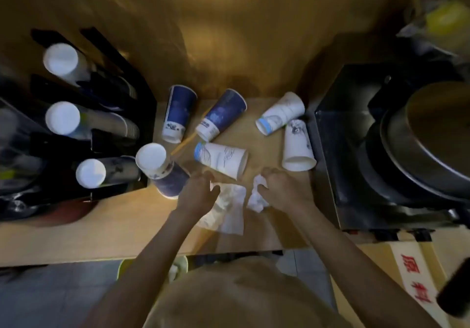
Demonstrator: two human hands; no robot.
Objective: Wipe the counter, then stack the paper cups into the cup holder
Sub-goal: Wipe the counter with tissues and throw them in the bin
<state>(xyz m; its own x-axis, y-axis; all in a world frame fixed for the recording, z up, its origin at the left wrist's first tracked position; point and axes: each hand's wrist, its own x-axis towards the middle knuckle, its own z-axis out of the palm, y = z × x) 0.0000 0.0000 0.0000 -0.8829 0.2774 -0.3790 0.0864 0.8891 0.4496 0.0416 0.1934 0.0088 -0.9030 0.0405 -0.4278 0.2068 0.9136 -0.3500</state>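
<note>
Several paper cups lie on their sides on the wooden counter (101,226): two blue cups (178,111) (223,114) and three white cups (223,158) (282,112) (297,147). A blue-and-white cup (162,168) stands upside down at the corner of the black cup holder (119,114), which holds upside-down cup stacks (62,59). My left hand (197,193) grips a white tissue (226,210) spread on the counter. My right hand (282,190) is closed on a crumpled white tissue (256,195).
A black machine (381,149) with a round metal top stands at the right edge of the counter. A thin yellow stick (188,140) lies between the blue cups. A cardboard box (412,276) with red characters sits at the lower right. The wall rises behind.
</note>
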